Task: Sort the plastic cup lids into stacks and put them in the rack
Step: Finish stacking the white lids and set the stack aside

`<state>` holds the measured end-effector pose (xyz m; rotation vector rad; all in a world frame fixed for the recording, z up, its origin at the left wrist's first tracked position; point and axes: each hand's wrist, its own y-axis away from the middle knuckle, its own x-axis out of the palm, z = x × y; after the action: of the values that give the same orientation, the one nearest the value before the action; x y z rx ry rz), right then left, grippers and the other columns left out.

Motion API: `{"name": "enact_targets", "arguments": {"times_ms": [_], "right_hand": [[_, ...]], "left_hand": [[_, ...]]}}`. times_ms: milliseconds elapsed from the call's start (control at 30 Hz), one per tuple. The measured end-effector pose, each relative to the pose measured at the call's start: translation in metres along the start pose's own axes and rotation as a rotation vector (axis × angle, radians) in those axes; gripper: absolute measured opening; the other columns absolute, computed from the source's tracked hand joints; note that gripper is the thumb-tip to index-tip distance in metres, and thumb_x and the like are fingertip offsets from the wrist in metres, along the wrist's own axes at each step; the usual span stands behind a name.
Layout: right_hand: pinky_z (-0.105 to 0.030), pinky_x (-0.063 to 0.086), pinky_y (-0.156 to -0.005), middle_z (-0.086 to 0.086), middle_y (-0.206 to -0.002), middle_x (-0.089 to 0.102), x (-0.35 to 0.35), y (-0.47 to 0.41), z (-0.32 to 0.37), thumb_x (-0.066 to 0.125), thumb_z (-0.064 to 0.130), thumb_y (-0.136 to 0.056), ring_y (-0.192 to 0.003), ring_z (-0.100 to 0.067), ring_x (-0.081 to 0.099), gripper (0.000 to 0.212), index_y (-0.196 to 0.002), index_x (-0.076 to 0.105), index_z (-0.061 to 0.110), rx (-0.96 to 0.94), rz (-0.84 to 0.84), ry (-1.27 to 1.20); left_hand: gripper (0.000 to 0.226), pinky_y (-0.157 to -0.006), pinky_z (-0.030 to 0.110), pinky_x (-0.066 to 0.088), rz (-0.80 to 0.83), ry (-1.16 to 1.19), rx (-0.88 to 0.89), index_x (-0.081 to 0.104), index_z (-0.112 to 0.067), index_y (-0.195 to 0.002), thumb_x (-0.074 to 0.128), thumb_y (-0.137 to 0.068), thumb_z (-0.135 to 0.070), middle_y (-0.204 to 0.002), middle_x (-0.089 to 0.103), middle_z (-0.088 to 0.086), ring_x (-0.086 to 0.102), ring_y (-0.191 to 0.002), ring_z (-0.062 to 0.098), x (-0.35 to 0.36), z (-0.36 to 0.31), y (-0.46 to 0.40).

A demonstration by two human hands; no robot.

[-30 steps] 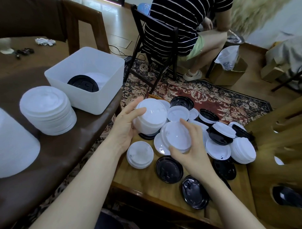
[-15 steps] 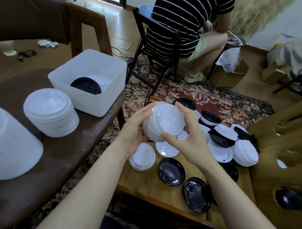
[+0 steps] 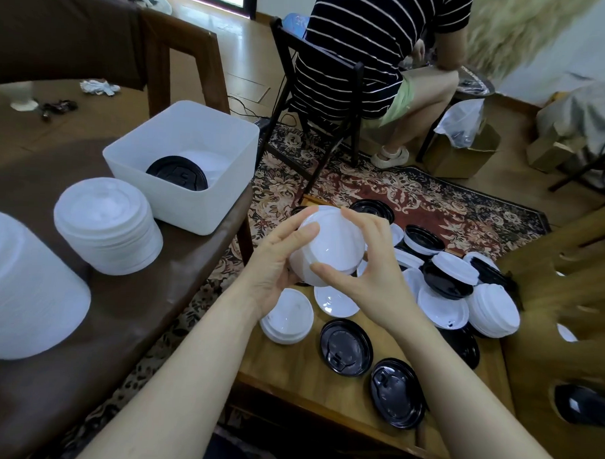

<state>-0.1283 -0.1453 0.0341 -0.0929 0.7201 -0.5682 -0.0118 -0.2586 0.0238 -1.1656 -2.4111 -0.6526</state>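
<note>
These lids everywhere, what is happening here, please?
A person is sorting plastic cup lids. Both hands, left hand and right hand, hold a stack of white lids above the low wooden table, where loose black and white lids lie mixed. A taller white stack stands beside a white bin that holds a black lid. Another person sits behind on a chair.

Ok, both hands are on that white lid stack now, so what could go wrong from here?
The held white stack is tilted and gripped only by fingertips, left hand and right hand, so lids may slide off. Falling lids could scatter the loose lids piled below. The black lid near the table edge could get knocked off.
</note>
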Motion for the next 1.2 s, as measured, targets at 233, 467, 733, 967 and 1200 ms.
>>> {"name": "enact_targets", "arguments": {"times_ms": [233,467,733,967,1200], "right_hand": [[-0.037,0.040,-0.110,0.007,-0.144,0.035,-0.001,0.006,-0.003,0.073,0.035,-0.079,-0.137,0.000,0.030,0.073,-0.144,0.042,0.021,0.035,0.046,-0.079],[-0.046,0.041,-0.109,0.008,-0.147,0.034,0.004,0.006,-0.008,0.073,0.036,-0.082,-0.139,-0.003,0.030,0.071,-0.144,0.043,0.023,0.028,0.039,-0.100],[-0.026,0.040,-0.107,0.023,-0.149,0.034,0.031,0.031,-0.030,0.075,0.026,-0.086,-0.135,0.002,0.038,0.086,-0.147,0.019,0.046,0.176,0.108,-0.169],[-0.032,0.026,-0.117,0.015,-0.155,0.025,0.055,0.045,-0.051,0.074,0.040,-0.082,-0.143,-0.003,0.021,0.092,-0.153,0.016,0.033,0.208,0.370,0.084],[-0.032,0.011,-0.115,0.007,-0.158,0.023,0.077,0.047,-0.068,0.068,0.047,-0.086,-0.149,-0.014,0.013,0.087,-0.155,0.020,0.026,0.112,0.452,0.345]], "left_hand": [[0.057,-0.101,0.050,0.052,0.001,0.014,0.024,0.065,-0.040,-0.128,0.078,-0.073,-0.037,-0.134,0.065,-0.002,0.061,-0.124,0.025,-0.001,0.002,-0.003],[0.048,-0.094,0.047,0.053,-0.033,-0.036,0.062,0.072,-0.038,-0.119,0.078,-0.072,-0.033,-0.129,0.068,-0.004,0.061,-0.120,0.023,-0.003,-0.002,-0.004],[0.035,-0.071,0.018,0.052,-0.244,-0.005,0.161,0.069,-0.029,-0.117,0.064,-0.089,-0.009,-0.108,0.071,-0.014,0.066,-0.092,0.003,-0.009,-0.012,-0.005],[0.035,-0.078,0.022,0.050,-0.321,0.041,0.174,0.068,-0.033,-0.116,0.063,-0.090,-0.010,-0.115,0.069,-0.014,0.062,-0.103,0.006,-0.012,-0.013,-0.008],[0.036,-0.084,0.028,0.049,-0.337,0.033,0.157,0.067,-0.033,-0.117,0.064,-0.090,-0.010,-0.117,0.069,-0.011,0.061,-0.105,0.009,-0.013,-0.013,-0.007]]}}
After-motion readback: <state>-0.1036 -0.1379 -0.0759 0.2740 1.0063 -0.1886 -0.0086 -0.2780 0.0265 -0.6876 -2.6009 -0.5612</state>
